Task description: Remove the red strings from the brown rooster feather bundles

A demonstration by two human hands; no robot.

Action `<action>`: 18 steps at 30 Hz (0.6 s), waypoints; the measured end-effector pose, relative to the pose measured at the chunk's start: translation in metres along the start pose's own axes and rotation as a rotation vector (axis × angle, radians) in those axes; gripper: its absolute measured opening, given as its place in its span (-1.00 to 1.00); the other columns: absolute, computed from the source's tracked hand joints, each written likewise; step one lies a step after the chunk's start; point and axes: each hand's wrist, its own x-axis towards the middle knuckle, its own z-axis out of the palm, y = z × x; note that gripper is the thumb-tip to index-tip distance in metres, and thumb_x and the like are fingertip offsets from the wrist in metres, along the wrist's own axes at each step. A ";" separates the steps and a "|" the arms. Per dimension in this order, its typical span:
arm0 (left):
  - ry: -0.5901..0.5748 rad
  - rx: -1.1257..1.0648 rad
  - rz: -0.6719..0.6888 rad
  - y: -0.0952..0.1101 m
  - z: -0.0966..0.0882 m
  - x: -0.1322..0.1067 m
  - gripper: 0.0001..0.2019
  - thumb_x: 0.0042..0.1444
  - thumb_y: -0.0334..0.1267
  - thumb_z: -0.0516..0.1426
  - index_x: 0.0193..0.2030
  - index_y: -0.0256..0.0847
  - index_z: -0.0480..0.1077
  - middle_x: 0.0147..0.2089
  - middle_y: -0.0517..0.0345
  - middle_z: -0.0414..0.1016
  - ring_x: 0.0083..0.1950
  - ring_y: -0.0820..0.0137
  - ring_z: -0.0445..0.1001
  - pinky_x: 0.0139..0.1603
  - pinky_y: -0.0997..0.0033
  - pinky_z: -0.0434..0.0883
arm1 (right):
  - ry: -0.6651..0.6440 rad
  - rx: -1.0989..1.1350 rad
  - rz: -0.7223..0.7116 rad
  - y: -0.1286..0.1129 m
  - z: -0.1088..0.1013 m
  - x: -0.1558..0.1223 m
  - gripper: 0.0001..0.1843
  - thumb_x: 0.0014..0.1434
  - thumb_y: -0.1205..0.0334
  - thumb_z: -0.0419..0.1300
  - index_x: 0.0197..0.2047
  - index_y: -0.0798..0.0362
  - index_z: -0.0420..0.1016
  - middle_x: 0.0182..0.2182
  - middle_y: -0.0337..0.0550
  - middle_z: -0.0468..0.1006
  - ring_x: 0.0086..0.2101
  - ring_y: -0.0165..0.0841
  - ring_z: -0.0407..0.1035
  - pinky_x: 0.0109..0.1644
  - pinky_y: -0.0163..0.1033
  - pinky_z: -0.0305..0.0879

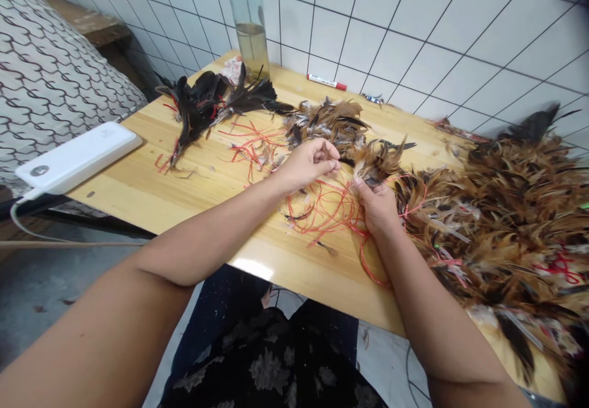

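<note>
My left hand (309,161) is curled shut, its fingertips pinched on something small that I cannot make out. My right hand (378,204) grips the base of a small bunch of brown feathers (380,159); the bunch fans out above it. Both hands hover over a tangle of red strings (329,211) on the wooden table (184,181). A large heap of brown and black feathers (510,218) lies to the right of my right hand. Behind my hands sits a smaller brown feather pile (326,123).
A pile of black feathers (207,104) lies at the table's far left, a water bottle (251,24) with a teal lid behind it. A red marker (326,81) rests by the tiled wall. A white power bank (76,157) sits on the left edge.
</note>
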 end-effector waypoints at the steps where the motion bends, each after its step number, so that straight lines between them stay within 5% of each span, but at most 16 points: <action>1: -0.045 0.047 -0.016 -0.001 0.000 0.000 -0.84 0.04 -0.47 0.19 -0.23 -0.28 0.33 -0.39 0.20 0.48 -0.33 0.51 0.50 -0.20 0.46 0.41 | -0.001 -0.005 -0.012 0.000 0.000 0.000 -0.54 -0.04 -0.15 0.36 -0.21 0.03 0.54 -0.27 -0.08 0.65 -0.11 -0.17 0.50 0.01 0.00 0.46; 12: -0.226 0.559 0.033 -0.005 -0.003 -0.001 -0.86 0.19 -0.34 0.05 -0.16 -0.25 0.41 -0.38 0.23 0.50 -0.34 0.49 0.47 -0.26 0.50 0.35 | 0.007 -0.023 -0.053 0.003 0.001 0.000 -0.53 -0.02 -0.17 0.32 -0.21 0.03 0.51 -0.29 -0.10 0.62 -0.13 -0.20 0.48 0.00 -0.02 0.45; 18: -0.253 0.808 0.234 -0.004 -0.004 0.000 -0.80 0.21 -0.30 0.02 -0.33 -0.24 0.45 -0.45 0.23 0.46 -0.41 0.48 0.37 -0.33 0.50 0.22 | -0.004 -0.086 -0.049 0.000 0.000 -0.002 -0.51 0.01 -0.21 0.29 -0.17 0.02 0.53 -0.28 -0.07 0.63 -0.10 -0.15 0.49 0.02 0.01 0.44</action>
